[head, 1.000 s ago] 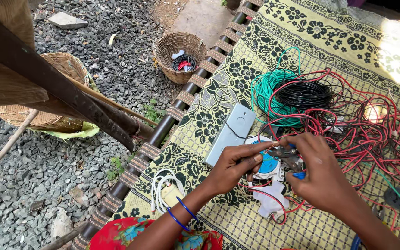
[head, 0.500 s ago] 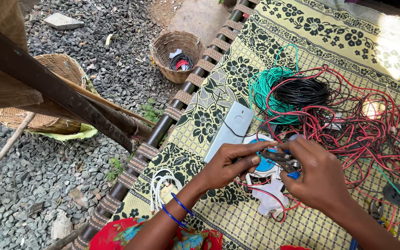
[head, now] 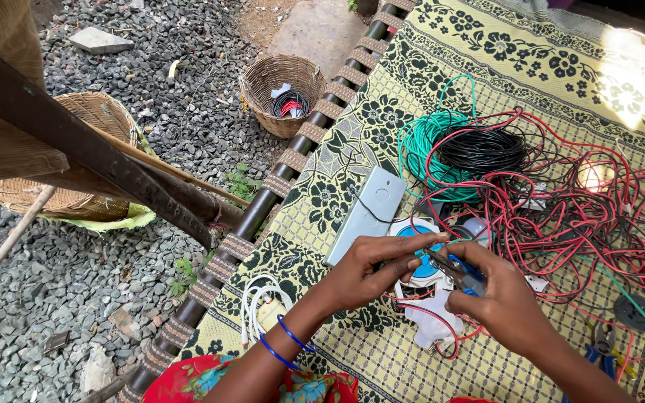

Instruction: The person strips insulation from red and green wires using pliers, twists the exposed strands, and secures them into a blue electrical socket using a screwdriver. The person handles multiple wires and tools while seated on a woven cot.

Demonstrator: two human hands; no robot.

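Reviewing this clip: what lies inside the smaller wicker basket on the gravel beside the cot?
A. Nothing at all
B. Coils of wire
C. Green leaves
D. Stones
B: the small basket holds a dark wire coil with red and white bits beside it.

The mat [head: 561, 67] is yellow with a black floral pattern. On it lie tangled red wires [head: 599, 216], a green coil [head: 419, 149] and a black coil [head: 483, 149]. The switch box [head: 367, 213] is pale grey, the round fitting [head: 419, 261] white (its centre blue). Blue bangles [head: 281, 345] ring the left wrist.
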